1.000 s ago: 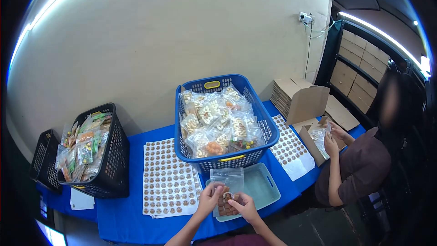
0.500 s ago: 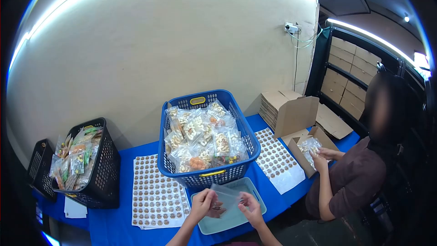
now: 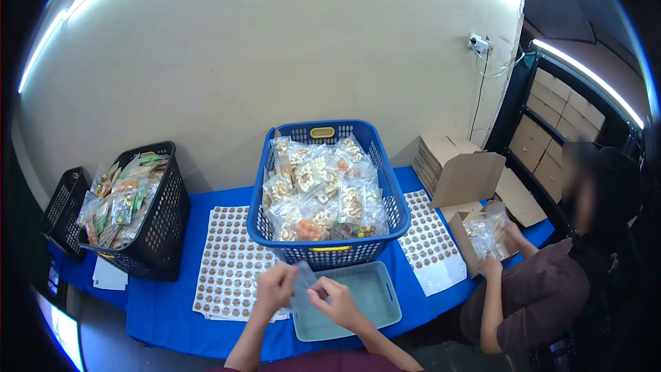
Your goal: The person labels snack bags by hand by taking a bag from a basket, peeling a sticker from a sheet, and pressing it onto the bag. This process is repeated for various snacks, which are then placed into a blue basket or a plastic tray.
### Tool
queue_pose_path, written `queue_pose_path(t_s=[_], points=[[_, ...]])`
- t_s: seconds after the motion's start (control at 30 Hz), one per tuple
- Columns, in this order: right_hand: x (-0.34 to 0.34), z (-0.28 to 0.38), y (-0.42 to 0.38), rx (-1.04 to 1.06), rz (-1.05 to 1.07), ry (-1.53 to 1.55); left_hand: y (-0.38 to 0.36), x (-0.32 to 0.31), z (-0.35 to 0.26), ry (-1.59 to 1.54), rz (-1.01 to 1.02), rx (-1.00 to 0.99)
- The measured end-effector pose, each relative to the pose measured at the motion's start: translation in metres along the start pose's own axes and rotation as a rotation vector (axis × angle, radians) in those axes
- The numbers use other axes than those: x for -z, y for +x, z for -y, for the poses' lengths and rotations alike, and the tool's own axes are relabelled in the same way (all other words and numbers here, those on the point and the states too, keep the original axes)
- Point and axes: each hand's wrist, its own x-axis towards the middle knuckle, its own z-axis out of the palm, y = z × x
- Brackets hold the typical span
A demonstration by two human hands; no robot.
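My left hand [image 3: 277, 286] is closed around the edge of a small transparent plastic bag [image 3: 301, 291], which looks flat with nothing visible inside. On the bag's other side, my right hand [image 3: 334, 300] pinches it with curled fingers. Both hands are above the left part of a pale green tray [image 3: 365, 308]. Just beyond them stands a blue basket [image 3: 398, 217] heaped with transparent packets of snacks [image 3: 317, 172], mostly pale pieces, some orange. A sheet of round brown stickers [image 3: 231, 262] lies left of my left hand.
Black baskets stand at left, the nearer one [image 3: 165, 227] full of packets. More sticker sheets [image 3: 430, 248] lie right of the blue basket. Flattened cardboard [image 3: 434, 165] is stacked behind a co-worker [image 3: 537, 296], whose hands are at an open carton [image 3: 463, 238] with packets.
My hands have shifted left and come closer together, and the bag has turned more upright. My view has swung slightly. The co-worker's hands have moved apart at the carton.
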Motion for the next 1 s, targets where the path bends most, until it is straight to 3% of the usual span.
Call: queue_pose_path(t_s=[0.13, 0.2, 0.27, 0.33, 0.37, 0.47, 0.53, 0.6, 0.67, 0.73, 0.77, 0.87, 1.0], points=[[-0.02, 0.004, 0.018, 0.091, 0.141, 0.044, 0.01, 0.036, 0.016, 0.092, -0.277, -0.079], [-0.022, 0.002, 0.021, 0.155, 0.25, 0.084, 0.016, 0.052, 0.05, 0.105, -0.62, -0.163], [-0.025, -0.008, 0.013, 0.115, 0.303, 0.141, 0.027, 0.095, 0.05, -0.355, -0.795, 0.167], [-0.031, -0.027, 0.006, 0.07, 0.282, 0.231, 0.025, 0.118, 0.046, -0.159, -0.641, 0.166], [-0.026, -0.028, 0.005, -0.029, 0.335, 0.116, 0.027, 0.124, 0.045, -0.071, -0.568, 0.159], [-0.018, 0.008, 0.012, 0.255, 0.023, -0.161, 0.022, 0.098, 0.057, -0.139, -0.23, 0.223], [-0.01, 0.027, 0.013, 0.373, 0.059, -0.251, 0.014, 0.067, 0.048, -0.233, 0.104, 0.438], [-0.004, 0.034, 0.009, 0.498, 0.123, -0.481, 0.003, 0.037, 0.043, -0.35, 0.438, 0.445], [-0.002, 0.027, 0.003, 0.531, 0.131, -0.384, -0.001, 0.016, 0.03, -0.49, 0.699, 0.363], [0.006, 0.022, 0.0, 0.5, 0.146, -0.308, -0.002, 0.001, 0.034, -0.479, 0.79, 0.3], [0.01, 0.017, 0.001, 0.478, 0.042, -0.237, -0.001, -0.005, 0.037, -0.472, 0.833, 0.266], [0.031, 0.004, -0.01, 0.061, -0.042, 0.032, 0.004, -0.005, 0.044, -0.364, 0.687, 0.258], [0.045, -0.01, -0.022, -0.009, -0.123, -0.001, 0.0, -0.005, 0.003, -0.327, 0.662, 0.042]])
